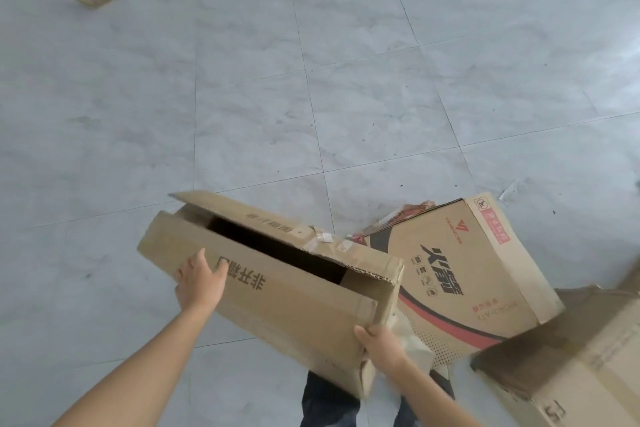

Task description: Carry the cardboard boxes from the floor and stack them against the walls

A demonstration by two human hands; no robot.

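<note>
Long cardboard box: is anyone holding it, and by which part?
Yes. The left hand presses flat on the side panel of the long cardboard box; the right hand grips its near end corner.

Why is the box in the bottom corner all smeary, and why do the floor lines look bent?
Head view: the corner box is blurred, probably by motion or closeness, while the held box and its print look fairly sharp. Head view: the wide lens slightly bows the tile lines; light is soft and even, with no harsh glare.
</note>
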